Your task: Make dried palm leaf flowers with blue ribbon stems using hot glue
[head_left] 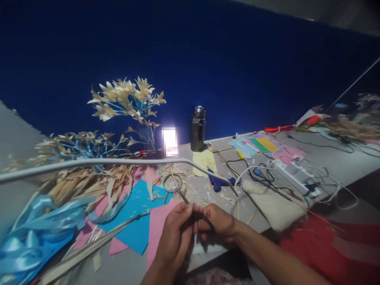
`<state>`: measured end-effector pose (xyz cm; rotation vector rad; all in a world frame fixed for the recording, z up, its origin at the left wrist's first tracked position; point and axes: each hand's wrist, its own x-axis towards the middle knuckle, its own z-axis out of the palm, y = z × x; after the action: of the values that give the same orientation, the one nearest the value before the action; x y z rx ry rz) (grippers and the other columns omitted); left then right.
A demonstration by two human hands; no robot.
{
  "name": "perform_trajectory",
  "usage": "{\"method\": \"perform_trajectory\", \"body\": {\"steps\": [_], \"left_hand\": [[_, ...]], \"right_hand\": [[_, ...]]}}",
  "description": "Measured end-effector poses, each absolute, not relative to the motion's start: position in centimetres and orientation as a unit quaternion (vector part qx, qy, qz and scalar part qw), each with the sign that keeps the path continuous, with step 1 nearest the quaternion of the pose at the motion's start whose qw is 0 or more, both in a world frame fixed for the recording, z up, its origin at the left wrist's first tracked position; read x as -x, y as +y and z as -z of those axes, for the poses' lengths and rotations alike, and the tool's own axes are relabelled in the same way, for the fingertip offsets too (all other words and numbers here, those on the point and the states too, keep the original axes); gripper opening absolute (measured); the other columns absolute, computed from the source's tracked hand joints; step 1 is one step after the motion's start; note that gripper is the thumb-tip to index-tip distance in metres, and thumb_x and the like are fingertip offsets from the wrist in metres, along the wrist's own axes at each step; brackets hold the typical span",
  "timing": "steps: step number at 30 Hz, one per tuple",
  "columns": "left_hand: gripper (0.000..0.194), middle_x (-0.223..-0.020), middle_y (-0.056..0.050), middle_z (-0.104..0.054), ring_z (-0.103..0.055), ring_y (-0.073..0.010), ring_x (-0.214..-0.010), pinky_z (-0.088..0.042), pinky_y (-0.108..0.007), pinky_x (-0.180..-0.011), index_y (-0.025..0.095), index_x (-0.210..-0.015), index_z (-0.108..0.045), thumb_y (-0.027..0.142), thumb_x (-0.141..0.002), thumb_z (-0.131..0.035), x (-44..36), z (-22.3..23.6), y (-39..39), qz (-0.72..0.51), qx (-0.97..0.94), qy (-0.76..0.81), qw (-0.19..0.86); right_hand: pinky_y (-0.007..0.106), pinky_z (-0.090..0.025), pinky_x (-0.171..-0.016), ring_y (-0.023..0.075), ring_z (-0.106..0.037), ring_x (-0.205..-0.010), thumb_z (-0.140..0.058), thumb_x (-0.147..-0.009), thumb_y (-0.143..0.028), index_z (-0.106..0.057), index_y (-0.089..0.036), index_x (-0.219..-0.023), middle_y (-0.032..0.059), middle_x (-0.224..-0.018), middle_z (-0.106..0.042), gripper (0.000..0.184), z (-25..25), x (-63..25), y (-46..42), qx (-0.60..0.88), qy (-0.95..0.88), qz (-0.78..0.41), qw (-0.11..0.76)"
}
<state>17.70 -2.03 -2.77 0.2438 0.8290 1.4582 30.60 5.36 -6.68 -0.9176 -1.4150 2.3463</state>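
My left hand (177, 227) and my right hand (219, 221) meet at the table's front edge, both closed with fingertips pinched together. A narrow dark strip (182, 195) runs from the left fingertips toward a thin round ring or tape roll (172, 183) lying beyond. By my right fingers a dark band (205, 220) curves; whether it is the same strip I cannot tell. Below the fingers a thin pale stick (195, 239) points down, partly hidden by them. Pale shavings (204, 194) lie scattered ahead of the hands.
A blue glue gun (218, 182), a dark flask (198, 130) and a bright pixelated screen (170, 141) stand or lie behind. Left are artificial flowers (126, 99), blue ribbon (44, 221) and coloured sheets (133, 221). Right are a cloth pouch (273, 204) and power strip (297, 178). A white cable (118, 161) crosses.
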Motion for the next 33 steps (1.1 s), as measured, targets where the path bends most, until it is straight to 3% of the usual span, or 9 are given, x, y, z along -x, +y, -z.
{"method": "perform_trajectory", "body": {"steps": [5,9,13,15,19,23,27,30,33], "left_hand": [[0.022,-0.086,-0.006,-0.072,-0.062,-0.0127,-0.06,-0.053,-0.023,-0.05,0.014,-0.084,-0.069,0.026,-0.075,-0.085,-17.2,3.2,-1.9,-0.681,-0.068,0.372,0.627],[0.028,-0.094,-0.006,-0.073,-0.067,-0.0143,-0.07,-0.057,-0.023,-0.06,0.016,-0.091,-0.069,0.022,-0.071,-0.087,-16.4,2.6,-1.1,-0.693,-0.047,0.417,0.587],[0.03,-0.075,0.001,-0.067,-0.062,-0.0107,-0.061,-0.05,-0.017,-0.052,0.019,-0.083,-0.063,0.025,-0.066,-0.088,-15.2,0.9,-0.1,-0.717,-0.037,0.473,0.511],[0.033,-0.067,0.003,-0.062,-0.057,-0.0095,-0.055,-0.045,-0.016,-0.048,0.019,-0.077,-0.059,0.028,-0.064,-0.089,-14.8,0.1,0.4,-0.717,-0.045,0.481,0.503],[0.037,-0.061,0.004,-0.058,-0.051,-0.0086,-0.051,-0.04,-0.016,-0.045,0.019,-0.075,-0.059,0.035,-0.063,-0.09,-14.7,-0.5,1.4,-0.711,-0.078,0.494,0.494],[0.034,-0.061,0.003,-0.06,-0.05,-0.0084,-0.051,-0.038,-0.017,-0.046,0.018,-0.074,-0.06,0.035,-0.067,-0.088,-15.0,0.1,2.2,-0.709,-0.114,0.482,0.502],[0.025,-0.061,0.004,-0.059,-0.049,-0.0083,-0.051,-0.037,-0.018,-0.048,0.019,-0.08,-0.062,0.031,-0.074,-0.084,-15.2,0.9,2.3,-0.704,-0.131,0.45,0.533],[0.023,-0.058,0.004,-0.057,-0.047,-0.0087,-0.049,-0.036,-0.019,-0.048,0.02,-0.08,-0.061,0.03,-0.078,-0.081,-15.6,1.6,2.2,-0.673,-0.155,0.443,0.572],[0.023,-0.06,0.004,-0.058,-0.049,-0.0098,-0.052,-0.038,-0.021,-0.051,0.019,-0.077,-0.06,0.03,-0.078,-0.081,-15.9,2.0,2.1,-0.643,-0.188,0.436,0.601]], "right_hand": [[0.018,-0.025,-0.039,0.0044,-0.044,-0.039,-0.086,-0.062,-0.044,-0.073,-0.008,-0.082,0.0059,-0.064,-0.069,0.043,7.1,-30.2,5.0,0.285,-0.401,-0.852,0.178],[0.021,-0.028,-0.043,0.0072,-0.046,-0.044,-0.082,-0.067,-0.04,-0.076,-0.008,-0.09,0.0095,-0.073,-0.073,0.04,6.6,-31.0,5.8,0.341,-0.454,-0.792,0.224],[0.031,-0.048,-0.066,0.022,-0.067,-0.072,-0.07,-0.079,-0.031,-0.078,-0.013,-0.095,0.0096,-0.08,-0.076,0.025,6.2,-33.6,6.8,0.428,-0.701,-0.511,0.255],[0.037,-0.05,-0.081,0.0265,-0.07,-0.087,-0.064,-0.086,-0.027,-0.077,-0.016,-0.101,0.0116,-0.091,-0.077,0.023,6.5,-34.9,6.9,0.426,-0.802,-0.348,0.233],[0.035,-0.051,-0.079,0.0259,-0.069,-0.085,-0.058,-0.09,-0.013,-0.072,-0.019,-0.094,0.0092,-0.089,-0.075,0.016,9.1,-36.0,6.2,0.401,-0.885,-0.171,0.165],[0.035,-0.053,-0.082,0.0251,-0.07,-0.089,-0.05,-0.092,-0.007,-0.069,-0.02,-0.11,0.0111,-0.102,-0.077,0.029,11.9,-35.9,5.6,0.352,-0.894,-0.098,0.26],[0.036,-0.052,-0.088,0.0236,-0.071,-0.093,-0.051,-0.099,-0.02,-0.072,-0.02,-0.105,0.0105,-0.1,-0.078,0.022,10.6,-35.6,5.8,0.329,-0.85,-0.193,0.364],[0.028,-0.047,-0.065,0.0177,-0.063,-0.069,-0.06,-0.095,-0.033,-0.069,-0.019,-0.076,0.0036,-0.073,-0.069,0.026,7.0,-34.3,6.5,0.424,-0.743,-0.424,0.298],[0.024,-0.035,-0.052,0.0118,-0.046,-0.056,-0.076,-0.08,-0.049,-0.068,-0.017,-0.084,-0.003,-0.063,-0.056,0.032,3.6,-31.9,7.7,0.408,-0.6,-0.616,0.309]]}}
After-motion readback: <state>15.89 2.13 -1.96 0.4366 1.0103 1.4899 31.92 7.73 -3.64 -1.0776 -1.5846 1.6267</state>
